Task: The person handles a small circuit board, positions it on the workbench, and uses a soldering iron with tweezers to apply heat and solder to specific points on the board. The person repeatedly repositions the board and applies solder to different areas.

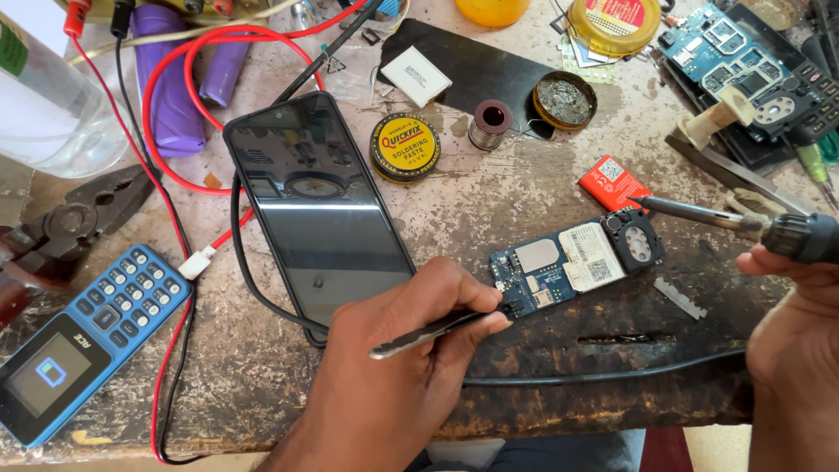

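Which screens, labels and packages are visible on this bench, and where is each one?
Smartphone: centre, dark glossy screen.
Blue keypad phone: lower left, small lit screen.
Round paste tin: above smartphone, black and yellow lid.
Red packet: right of centre, white code square.

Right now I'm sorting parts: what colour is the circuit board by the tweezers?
Blue, in the head view: circuit board.

A black smartphone [319, 210] lies face up in the middle of the worn workbench [489, 210], and a blue keypad phone [83, 341] lies at its left. Behind them stand a round yellow-and-black tin [405, 147], a solder spool [490, 124] and grey pliers [74, 223].
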